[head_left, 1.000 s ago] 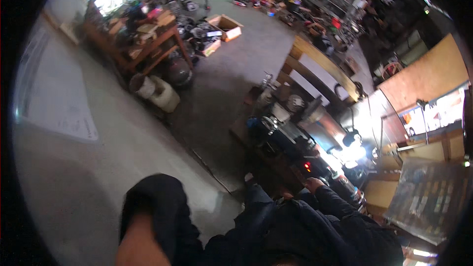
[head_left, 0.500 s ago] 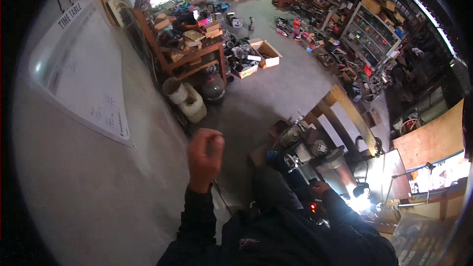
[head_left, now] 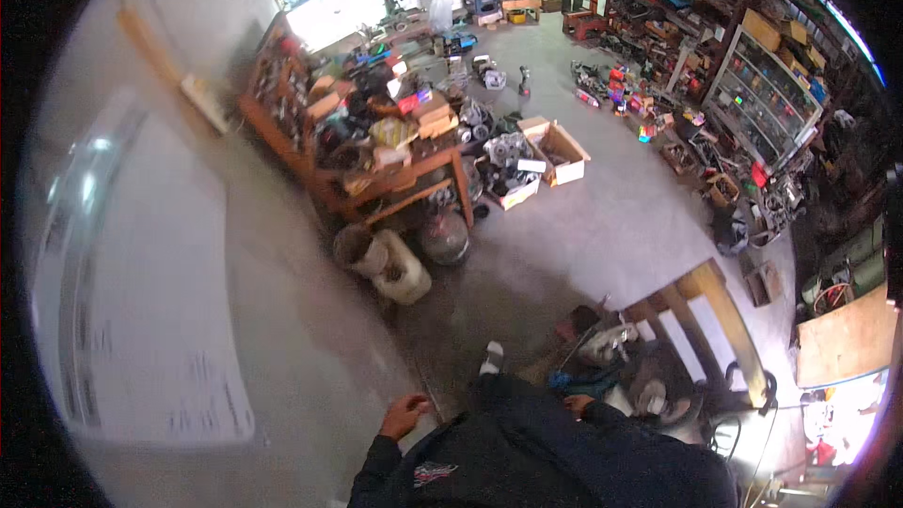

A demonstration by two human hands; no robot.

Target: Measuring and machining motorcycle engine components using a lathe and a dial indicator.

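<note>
Low in the picture, my left hand (head_left: 405, 416) hangs beside the grey wall. Its fingers are loosely bent and slightly smeared, and nothing shows in them. My right hand (head_left: 578, 405) is at the right edge of my dark clothing, next to a cluttered pile of metal parts (head_left: 607, 343). Only part of that hand shows; its fingers are hidden, so what it touches is unclear. Between the two hands, one shoe (head_left: 491, 358) reaches forward on the floor.
A wooden bench (head_left: 386, 183) heaped with parts stands ahead left, with pale plastic containers (head_left: 403, 273) and a round dark tank (head_left: 444, 237) below. An open box (head_left: 562, 152) sits on the floor beyond. At right are a wooden frame (head_left: 720, 306) and crowded shelves (head_left: 767, 89). A whiteboard (head_left: 160, 320) hangs left.
My left hand has dropped from a raised position to low at my side. The view has shifted, bringing the bench nearer. The red lights by my right hand are out of view; a shoe now shows.
</note>
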